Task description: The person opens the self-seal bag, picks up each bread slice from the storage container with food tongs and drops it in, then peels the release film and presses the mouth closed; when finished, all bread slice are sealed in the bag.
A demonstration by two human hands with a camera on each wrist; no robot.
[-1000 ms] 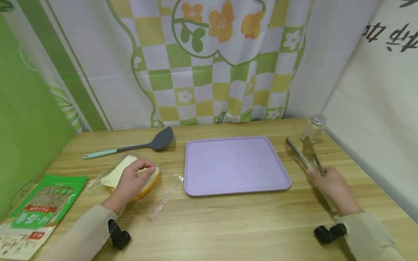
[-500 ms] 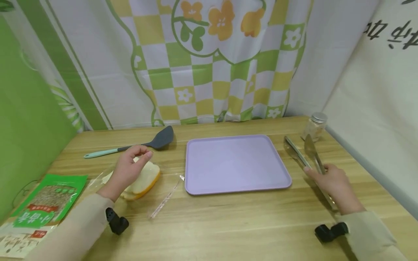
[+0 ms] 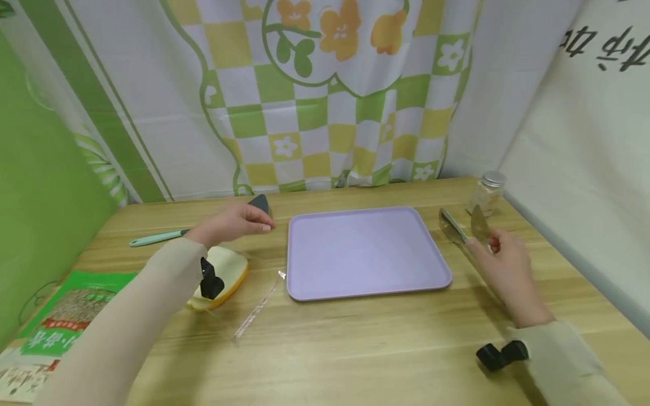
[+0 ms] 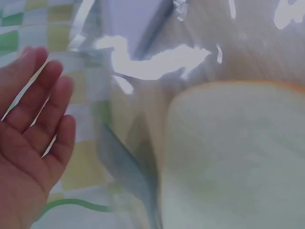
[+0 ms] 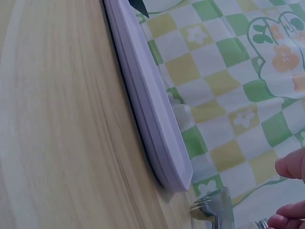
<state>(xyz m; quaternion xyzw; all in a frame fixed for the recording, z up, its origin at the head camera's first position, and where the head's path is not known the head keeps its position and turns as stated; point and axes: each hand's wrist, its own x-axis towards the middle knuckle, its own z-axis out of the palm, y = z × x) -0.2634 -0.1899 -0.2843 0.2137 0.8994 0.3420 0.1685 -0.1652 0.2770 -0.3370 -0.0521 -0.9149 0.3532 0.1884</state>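
My left hand (image 3: 238,220) hovers in front of the grey spatula (image 3: 260,203), fingers loosely extended with nothing in them. Under that forearm lie bread slices (image 3: 231,268) in a clear plastic bag (image 3: 259,309), partly covered by the sleeve. In the left wrist view the hand (image 4: 38,129) is beside the bread (image 4: 238,152), fingers spread. My right hand (image 3: 505,268) is over the metal tongs (image 3: 454,225), hiding their handle. In the right wrist view the thumb (image 5: 290,164) and fingers stand apart with nothing between them, and the tongs' heads (image 5: 209,207) lie beyond.
A lilac tray (image 3: 368,254) lies mid-table. Behind the tongs stands a glass jar (image 3: 486,193) with a silver lid. A green seasoning packet (image 3: 66,310) is at the left. Patterned cloth (image 3: 330,107) hangs along the table's back edge.
My left hand has moved from above the bread up and right toward the spatula's blade. The right hand has shifted forward along the tongs, which stay in place.
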